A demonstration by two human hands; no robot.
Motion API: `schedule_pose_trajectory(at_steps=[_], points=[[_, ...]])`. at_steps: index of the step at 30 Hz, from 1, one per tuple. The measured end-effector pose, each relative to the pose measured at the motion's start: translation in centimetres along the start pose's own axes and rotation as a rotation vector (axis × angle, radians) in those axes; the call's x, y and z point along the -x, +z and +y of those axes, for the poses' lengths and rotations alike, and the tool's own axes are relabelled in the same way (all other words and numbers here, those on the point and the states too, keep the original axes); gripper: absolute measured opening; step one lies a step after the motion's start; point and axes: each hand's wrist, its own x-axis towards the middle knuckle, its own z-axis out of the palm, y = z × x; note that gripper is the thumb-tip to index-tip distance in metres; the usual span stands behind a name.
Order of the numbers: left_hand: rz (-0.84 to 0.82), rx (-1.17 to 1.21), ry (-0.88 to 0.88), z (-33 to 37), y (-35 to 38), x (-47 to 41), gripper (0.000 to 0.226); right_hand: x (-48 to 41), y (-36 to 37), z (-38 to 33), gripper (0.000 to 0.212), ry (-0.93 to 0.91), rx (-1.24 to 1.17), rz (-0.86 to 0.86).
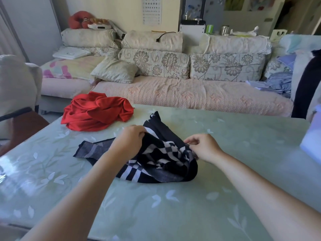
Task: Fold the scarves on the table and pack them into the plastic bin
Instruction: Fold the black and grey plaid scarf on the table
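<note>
Checkered scarf [166,153] in left hand [128,141], right hand [203,147]

this is looking like a home living room. a long sofa [191,94] in a quilted pink cover is stretching across the room, with flowered cushions [154,64] leaning along its back. a red plush toy [79,20] is sitting on top of the sofa's left end, an eye chart [152,11] is hanging on the wall above the sofa, and a glossy leaf-patterned worktop [173,206] is standing right in front of it.
</note>
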Motion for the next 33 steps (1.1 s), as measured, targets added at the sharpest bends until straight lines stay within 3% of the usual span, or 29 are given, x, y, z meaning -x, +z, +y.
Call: schedule_pose_trajectory(at_steps=[3, 6, 8, 10, 13, 15, 17, 19, 20, 22, 25, 27, 30, 33], points=[[0.273, -0.066, -0.145, -2.7, -2.2, -0.5, 0.023, 0.4, -1.1, -0.1, 0.028, 0.036, 0.055, 0.101], [0.333, -0.096, -0.326, -6.2, -3.6, -0.6, 0.027, 1.0, -2.0, 0.3, 0.039, 0.105, 0.376, 0.056], [0.233, -0.109, -0.407, -7.5, -3.3, -0.4, 0.032, 1.5, -1.7, 0.7, 0.051, 0.104, 0.654, -0.102], [0.049, -0.212, -0.382, -7.4, -2.1, 0.1, 0.042, 2.2, -0.7, 1.0, 0.068, -0.038, 0.783, -0.190], [-0.155, -0.219, -0.102, -4.8, -0.8, 1.0, 0.040, 2.7, 0.5, 0.4, 0.090, -0.389, 0.927, -0.177], [-0.297, -0.063, 0.010, -2.2, -0.4, 2.0, 0.027, 2.5, 1.4, 0.2, 0.084, -0.566, 1.019, -0.184], [-0.459, -0.039, 0.073, -0.1, 0.5, 3.0, 0.043, 2.3, 2.2, 0.4, 0.062, -0.566, 0.990, -0.265], [-0.552, -0.247, 0.152, 1.1, 2.0, 3.9, 0.055, 2.4, 2.7, 0.9, 0.044, -0.515, 0.885, -0.303], [-0.550, -0.348, 0.178, 1.3, 2.5, 3.8, 0.049, 2.4, 2.8, 1.1, 0.040, -0.503, 0.853, -0.299], [-0.531, -0.416, 0.156, 1.2, 2.8, 2.8, 0.031, 2.6, 2.8, 1.1, 0.040, -0.483, 0.832, -0.275], [-0.528, -0.289, 0.110, 1.4, 2.2, 1.7, 0.035, 2.8, 2.8, 0.2, 0.056, -0.461, 0.676, -0.224], [-0.492, -0.172, 0.145, 2.3, 1.5, 1.4, 0.031, 3.1, 2.7, -0.6, 0.064, -0.438, 0.472, -0.196], [-0.361, 0.005, 0.218, 4.3, 1.0, 1.7, 0.024, 3.2, 2.2, -1.6, 0.018, -0.349, 0.190, -0.086], [-0.199, -0.037, 0.252, 4.9, 0.5, 1.8, 0.030, 2.8, 1.0, -2.0, 0.030, -0.261, 0.009, 0.037]])
